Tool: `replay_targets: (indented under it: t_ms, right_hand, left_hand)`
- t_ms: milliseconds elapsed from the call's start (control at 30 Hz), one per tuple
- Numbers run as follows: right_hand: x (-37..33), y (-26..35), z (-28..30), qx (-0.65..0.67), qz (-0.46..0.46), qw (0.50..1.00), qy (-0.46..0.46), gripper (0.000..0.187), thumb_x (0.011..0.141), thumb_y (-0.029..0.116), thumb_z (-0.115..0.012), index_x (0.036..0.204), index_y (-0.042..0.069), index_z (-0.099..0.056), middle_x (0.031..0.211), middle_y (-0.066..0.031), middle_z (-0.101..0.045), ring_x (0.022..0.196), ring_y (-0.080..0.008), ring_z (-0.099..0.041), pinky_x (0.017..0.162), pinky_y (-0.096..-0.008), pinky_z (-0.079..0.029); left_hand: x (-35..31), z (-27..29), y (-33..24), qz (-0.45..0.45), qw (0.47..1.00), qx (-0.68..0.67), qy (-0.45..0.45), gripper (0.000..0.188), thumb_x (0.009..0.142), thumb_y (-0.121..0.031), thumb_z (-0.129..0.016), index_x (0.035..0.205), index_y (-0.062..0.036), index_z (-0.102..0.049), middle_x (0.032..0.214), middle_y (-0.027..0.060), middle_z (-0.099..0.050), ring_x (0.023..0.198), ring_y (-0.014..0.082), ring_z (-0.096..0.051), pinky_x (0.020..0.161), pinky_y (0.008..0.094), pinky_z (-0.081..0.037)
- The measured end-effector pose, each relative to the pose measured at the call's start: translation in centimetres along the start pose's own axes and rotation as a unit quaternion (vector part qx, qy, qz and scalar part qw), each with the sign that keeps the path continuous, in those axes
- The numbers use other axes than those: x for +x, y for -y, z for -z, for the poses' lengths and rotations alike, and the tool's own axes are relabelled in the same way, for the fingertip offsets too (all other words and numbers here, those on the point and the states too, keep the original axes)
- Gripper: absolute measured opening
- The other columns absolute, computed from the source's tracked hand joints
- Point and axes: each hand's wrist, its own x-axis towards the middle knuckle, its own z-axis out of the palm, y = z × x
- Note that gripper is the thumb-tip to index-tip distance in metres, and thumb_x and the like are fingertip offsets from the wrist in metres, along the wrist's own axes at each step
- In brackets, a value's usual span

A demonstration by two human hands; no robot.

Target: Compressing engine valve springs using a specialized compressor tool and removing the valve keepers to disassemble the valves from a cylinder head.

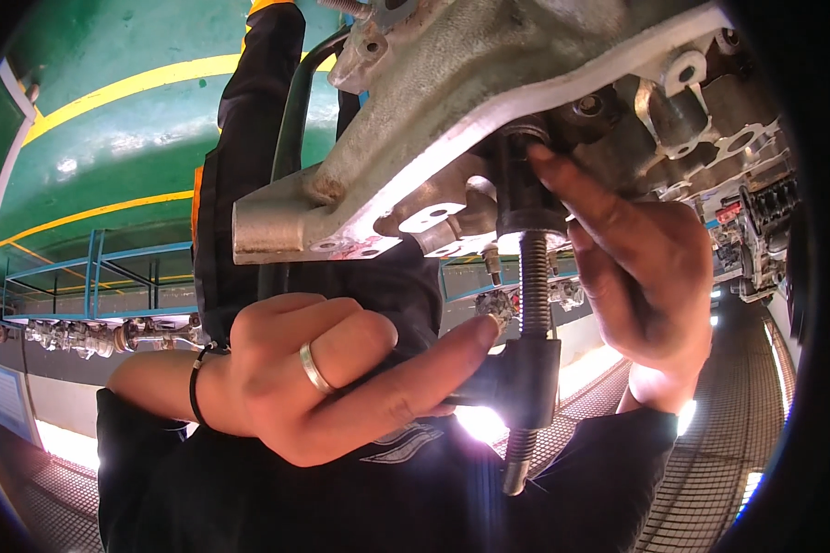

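Note:
A grey metal cylinder head casting (433, 101) spans the upper middle and right. Clamped around its edge is a black valve spring compressor, whose curved frame (294, 120) passes behind the casting. Its threaded screw (533, 286) runs through a black boss (533, 378) and meets a black cup (526, 198) beneath the casting. My left hand (295, 387), wearing a ring, curls round the compressor's frame, with its index finger stretched toward the boss. My right hand (650, 276) is at the cup: its index fingertip presses the upper side, and its other fingers are bent beside the cup's lower end.
Blue metal racking (97, 267) stands at the left, with a row of metal engine parts (124, 334) near it. More engine parts (765, 226) are at the far right. Green floor (138, 101) with yellow lines and a mesh-patterned surface (710, 424) surround the spot.

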Motion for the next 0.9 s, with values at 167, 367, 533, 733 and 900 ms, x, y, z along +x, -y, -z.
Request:
replay_targets:
  t_ms: [167, 367, 533, 733, 900]
  right_hand:
    - [0.5, -0.1, -0.1, -0.007, 0.005, 1.0, 0.006, 0.044, 0.082, -0.006, -0.059, 0.125, -0.009, -0.067, 0.122, -0.021, -0.074, 0.052, -0.0169, -0.058, 0.053, -0.0294, -0.048]
    - [1.0, 0.2, 0.7, 0.022, -0.002, 0.999, 0.037, 0.042, 0.082, -0.006, -0.058, 0.123, -0.011, -0.067, 0.119, -0.0221, -0.074, 0.051, -0.0159, -0.057, 0.054, -0.0272, -0.047]
    - [0.4, 1.3, 0.6, 0.038, -0.057, 0.996, 0.059, 0.049, 0.086, -0.007, -0.054, 0.135, -0.014, -0.058, 0.128, -0.0237, -0.07, 0.051, -0.0148, -0.056, 0.052, -0.0268, -0.044]
    - [-0.3, 2.7, 2.0, 0.078, -0.096, 0.978, 0.17, 0.065, 0.09, -0.01, -0.052, 0.152, -0.015, -0.033, 0.145, -0.0297, -0.056, 0.051, -0.0126, -0.054, 0.051, -0.0292, -0.042]
    - [-0.6, 2.1, 1.6, 0.216, -0.091, 0.956, 0.179, 0.074, 0.09, -0.013, -0.053, 0.156, -0.014, -0.023, 0.162, -0.0375, -0.024, 0.054, -0.012, -0.061, 0.052, -0.0271, -0.046]
  left_hand:
    - [-0.2, -0.1, -0.1, 0.002, 1.0, 0.014, -0.007, 0.052, 0.081, -0.044, -0.076, 0.11, -0.0012, -0.08, 0.088, 0.0054, -0.062, 0.07, 0.018, -0.053, 0.056, 0.0276, -0.047]
    - [-0.6, 0.0, 0.1, 0.01, 1.0, 0.011, -0.007, 0.053, 0.081, -0.045, -0.075, 0.111, -0.0017, -0.079, 0.091, 0.0049, -0.064, 0.072, 0.0185, -0.053, 0.059, 0.0284, -0.048]
    - [-0.6, 0.1, 0.0, 0.016, 1.0, 0.012, -0.009, 0.054, 0.081, -0.045, -0.075, 0.111, -0.0013, -0.079, 0.086, 0.0045, -0.061, 0.071, 0.0183, -0.053, 0.056, 0.0282, -0.047]
    - [-0.4, 0.1, 0.3, -0.002, 1.0, 0.001, -0.012, 0.052, 0.081, -0.043, -0.077, 0.111, 0.0003, -0.078, 0.085, 0.0045, -0.061, 0.068, 0.0166, -0.053, 0.05, 0.0267, -0.045]
    - [-0.5, -0.1, 0.3, -0.01, 1.0, 0.004, -0.021, 0.049, 0.086, -0.041, -0.076, 0.112, 0.0012, -0.078, 0.093, 0.0057, -0.067, 0.064, 0.0152, -0.052, 0.046, 0.0249, -0.045]
